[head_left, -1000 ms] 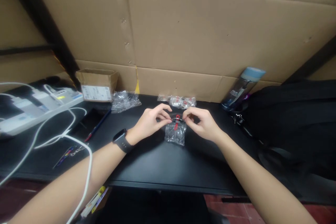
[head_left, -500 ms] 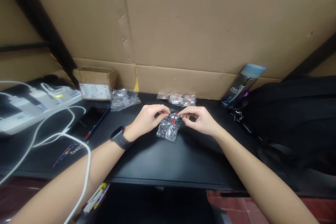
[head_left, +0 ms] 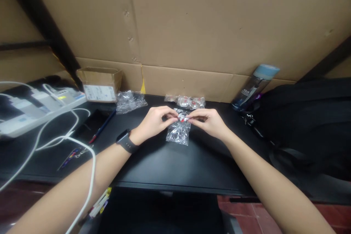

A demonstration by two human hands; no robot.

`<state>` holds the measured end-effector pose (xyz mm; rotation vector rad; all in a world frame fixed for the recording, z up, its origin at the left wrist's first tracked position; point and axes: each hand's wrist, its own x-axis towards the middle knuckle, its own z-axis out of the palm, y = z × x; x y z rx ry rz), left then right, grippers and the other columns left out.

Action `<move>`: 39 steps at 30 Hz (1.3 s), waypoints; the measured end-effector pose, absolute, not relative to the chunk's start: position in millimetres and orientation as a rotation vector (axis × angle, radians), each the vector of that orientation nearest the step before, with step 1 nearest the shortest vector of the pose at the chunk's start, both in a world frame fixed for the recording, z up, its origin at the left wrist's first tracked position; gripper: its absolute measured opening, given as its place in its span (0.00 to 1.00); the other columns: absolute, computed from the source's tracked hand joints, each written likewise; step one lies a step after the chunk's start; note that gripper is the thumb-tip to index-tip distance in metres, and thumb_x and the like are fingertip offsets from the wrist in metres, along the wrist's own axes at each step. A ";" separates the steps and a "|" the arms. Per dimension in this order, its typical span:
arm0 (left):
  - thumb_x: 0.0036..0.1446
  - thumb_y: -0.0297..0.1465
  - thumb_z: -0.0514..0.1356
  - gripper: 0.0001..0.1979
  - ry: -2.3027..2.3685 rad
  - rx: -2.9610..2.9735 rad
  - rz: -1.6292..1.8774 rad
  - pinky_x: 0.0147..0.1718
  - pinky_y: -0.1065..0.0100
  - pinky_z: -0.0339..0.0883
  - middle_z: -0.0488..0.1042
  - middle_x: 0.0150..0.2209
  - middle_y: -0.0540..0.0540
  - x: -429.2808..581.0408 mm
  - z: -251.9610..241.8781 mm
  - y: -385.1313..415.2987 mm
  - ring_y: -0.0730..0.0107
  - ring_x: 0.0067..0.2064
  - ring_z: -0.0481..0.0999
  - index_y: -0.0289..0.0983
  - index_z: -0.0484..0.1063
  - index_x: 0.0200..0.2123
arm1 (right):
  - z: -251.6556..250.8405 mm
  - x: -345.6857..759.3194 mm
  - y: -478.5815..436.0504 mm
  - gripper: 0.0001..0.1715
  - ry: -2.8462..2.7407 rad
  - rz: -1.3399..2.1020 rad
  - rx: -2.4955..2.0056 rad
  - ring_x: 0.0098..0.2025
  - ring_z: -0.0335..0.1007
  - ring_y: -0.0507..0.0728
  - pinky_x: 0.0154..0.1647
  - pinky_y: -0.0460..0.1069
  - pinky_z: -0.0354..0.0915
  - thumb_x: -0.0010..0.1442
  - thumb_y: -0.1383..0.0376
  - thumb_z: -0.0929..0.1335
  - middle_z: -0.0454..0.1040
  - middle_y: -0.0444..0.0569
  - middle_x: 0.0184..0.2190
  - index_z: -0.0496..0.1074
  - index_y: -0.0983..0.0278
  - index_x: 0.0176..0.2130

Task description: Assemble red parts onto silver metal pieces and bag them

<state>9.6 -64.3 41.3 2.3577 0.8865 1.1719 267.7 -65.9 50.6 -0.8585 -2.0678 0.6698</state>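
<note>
Between my hands is a small clear plastic bag (head_left: pixel 178 134), its lower part hanging crinkled toward me over the black desk. A round silvery item with a red part (head_left: pixel 182 118) sits at its upper end; its exact kind is too small to make out. My left hand (head_left: pixel 161 119), with a dark watch on the wrist, pinches the bag's left side with thumb and fingers. From the right, my right hand (head_left: pixel 207 121) pinches the opposite side. Fingertips hide parts of the bag's edges. Just beyond lie several similar bagged round items (head_left: pixel 184 101) in a row.
Crumpled clear bags (head_left: pixel 131 101) lie by an open cardboard box (head_left: pixel 100 85) at the back left. A white power strip (head_left: pixel 41 113) and cables (head_left: pixel 92 168) are at left, one crossing my forearm. At right stand a bottle (head_left: pixel 253 89) and a black backpack (head_left: pixel 307 128).
The round item now lies at the upper part of the bag, with more plastic showing beyond it. The red loop no longer hangs out over the bag. Both hands stay close together.
</note>
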 end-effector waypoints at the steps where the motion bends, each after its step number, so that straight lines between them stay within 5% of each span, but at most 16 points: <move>1: 0.62 0.31 0.65 0.06 0.879 2.365 1.172 0.41 0.69 0.73 0.81 0.39 0.47 9.4 41.0 -63.9 0.70 0.38 0.80 0.38 0.80 0.42 | 51.4 267.7 -66.0 0.08 -2.083 0.646 -0.854 0.39 0.80 0.58 0.41 0.53 0.76 0.62 0.61 0.74 0.83 0.50 0.39 0.83 0.60 0.40; 8: 0.63 0.28 0.64 0.02 0.822 2.394 1.160 0.40 0.70 0.71 0.79 0.36 0.49 9.9 42.4 -65.1 0.72 0.36 0.77 0.37 0.78 0.37 | 56.6 267.8 -68.0 0.07 -2.204 0.580 -0.818 0.40 0.77 0.57 0.43 0.54 0.73 0.66 0.62 0.70 0.80 0.50 0.39 0.79 0.61 0.39; 22: 0.69 0.32 0.56 0.04 0.836 2.277 1.093 0.35 0.70 0.66 0.75 0.36 0.49 15.2 40.1 -69.2 0.73 0.34 0.73 0.38 0.68 0.43 | 50.4 257.6 -76.4 0.07 -2.072 0.799 -0.845 0.31 0.69 0.52 0.35 0.48 0.68 0.72 0.60 0.63 0.68 0.43 0.31 0.65 0.60 0.42; 39: 0.63 0.32 0.66 0.06 0.898 2.288 1.376 0.41 0.67 0.75 0.83 0.39 0.46 14.5 46.5 -74.6 0.69 0.38 0.82 0.38 0.81 0.41 | 57.4 258.4 -79.2 0.03 -2.003 0.438 -0.845 0.37 0.77 0.57 0.42 0.53 0.73 0.63 0.65 0.72 0.81 0.48 0.37 0.79 0.61 0.38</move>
